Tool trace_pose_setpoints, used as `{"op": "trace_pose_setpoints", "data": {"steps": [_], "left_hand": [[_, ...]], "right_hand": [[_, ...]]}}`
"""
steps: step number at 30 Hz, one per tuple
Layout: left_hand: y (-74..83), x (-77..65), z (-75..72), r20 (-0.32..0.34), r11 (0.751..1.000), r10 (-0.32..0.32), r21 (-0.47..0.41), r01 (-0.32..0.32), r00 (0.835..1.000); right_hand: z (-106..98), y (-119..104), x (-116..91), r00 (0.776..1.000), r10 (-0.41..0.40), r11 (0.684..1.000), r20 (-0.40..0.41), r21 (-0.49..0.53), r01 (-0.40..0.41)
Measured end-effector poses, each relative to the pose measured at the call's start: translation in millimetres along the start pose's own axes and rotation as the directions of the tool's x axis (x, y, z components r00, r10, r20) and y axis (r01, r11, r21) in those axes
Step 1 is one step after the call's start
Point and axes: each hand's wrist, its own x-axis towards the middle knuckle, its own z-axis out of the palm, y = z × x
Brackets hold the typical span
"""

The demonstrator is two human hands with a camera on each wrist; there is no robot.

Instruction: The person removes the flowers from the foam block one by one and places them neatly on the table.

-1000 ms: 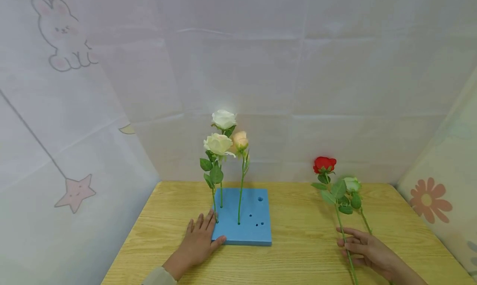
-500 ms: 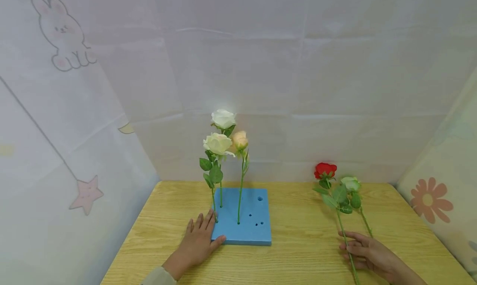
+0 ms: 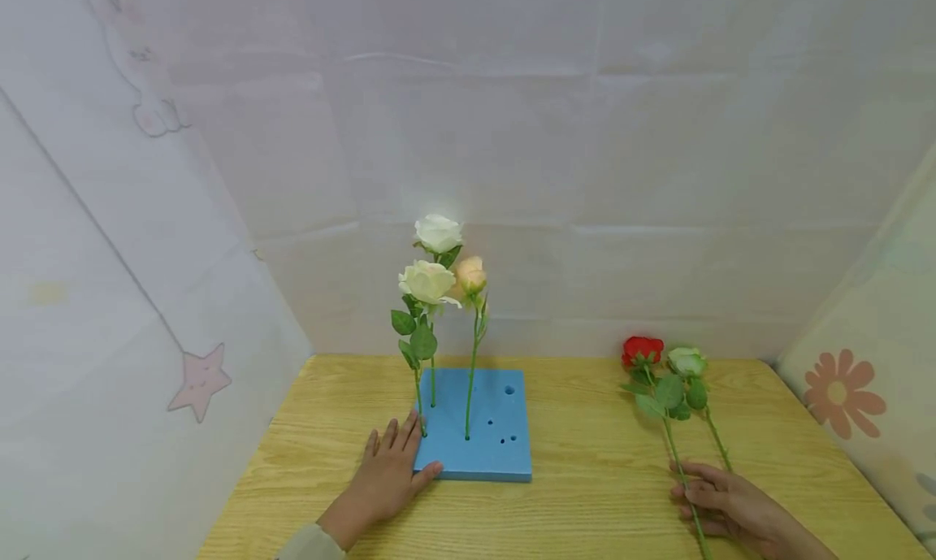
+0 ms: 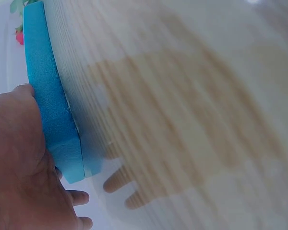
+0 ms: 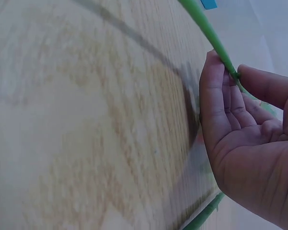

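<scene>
My left hand [image 3: 383,479] rests at the left edge of a blue foam board [image 3: 475,460], fingers extended and thumb on its front corner. Upright in the board's holes stand a white rose [image 3: 439,233], a cream rose [image 3: 427,282] and a peach rose [image 3: 471,275]. At the right, my right hand [image 3: 731,507] pinches the stem of a red rose [image 3: 643,351] between thumb and fingers. The right wrist view shows the green stem [image 5: 209,33] at the fingertips, slightly above the table. Beside the red rose lies a pale green rose [image 3: 687,362], partly hidden by its leaves.
Several open holes [image 3: 509,390] show in the board's right half. The wooden table [image 3: 585,462] ends at a white cloth backdrop [image 3: 585,178], with more cloth along both sides. The standing roses rise well above the board.
The red rose's bloom has sunk and shifted slightly right, toward the pale green rose. My right hand has moved a little down and right with the stem. The left hand stays put.
</scene>
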Motion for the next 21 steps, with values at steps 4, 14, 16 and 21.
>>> {"op": "trace_pose_setpoints", "data": {"steps": [4, 14, 16, 21], "left_hand": [[-0.4, 0.1, 0.8, 0.001, 1.0, -0.003, 0.0, 0.003, 1.0], [-1.2, 0.4, 1.8, 0.007, 1.0, -0.007, 0.009, 0.007, 1.0], [-1.3, 0.4, 1.9, 0.005, 1.0, -0.004, 0.005, 0.004, 1.0], [-2.0, 0.6, 2.6, 0.0, 1.0, 0.004, 0.006, -0.004, 1.0]], "right_hand": [[-2.5, 2.0, -1.7, 1.0, 0.013, 1.0, 0.008, 0.019, -0.013], [-0.1, 0.0, -4.4, 0.994, 0.051, 0.991, -0.093, -0.116, -0.061], [1.5, -1.2, -4.3, 0.989, 0.059, 0.983, -0.138, -0.164, -0.082], [5.7, -6.5, -1.8, 0.961, 0.066, 0.932, -0.269, -0.328, -0.156]]}}
